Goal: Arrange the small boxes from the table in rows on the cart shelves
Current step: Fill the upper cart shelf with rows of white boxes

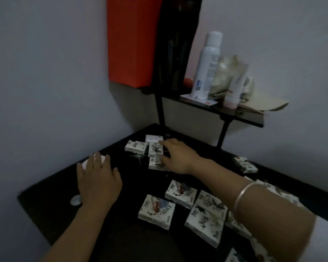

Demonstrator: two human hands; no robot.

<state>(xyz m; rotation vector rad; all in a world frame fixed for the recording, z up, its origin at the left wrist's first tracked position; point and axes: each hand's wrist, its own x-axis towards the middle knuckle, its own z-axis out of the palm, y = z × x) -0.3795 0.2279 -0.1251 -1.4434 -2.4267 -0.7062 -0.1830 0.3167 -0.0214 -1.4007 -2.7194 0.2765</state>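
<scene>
Several small white boxes with ink drawings lie on the black surface (45,201). A far cluster holds one box (135,147) at the left, a plain white one (154,138) behind, and two more (155,149) (154,164) in front. My right hand (176,157) reaches over this cluster, with its fingertips on the middle box and its thumb by the front one. My left hand (98,178) lies with straight fingers over a pale box (84,162) at the surface's left edge. Closer to me lie other boxes (156,209) (180,192) (206,218).
A black shelf (240,118) on posts stands at the back right and carries a white spray can (206,67), a tube (235,89) and a crumpled bag (226,70). An orange box (129,40) hangs in the corner. One more box (245,164) lies at the right. A metal disc (76,201) is set in the surface.
</scene>
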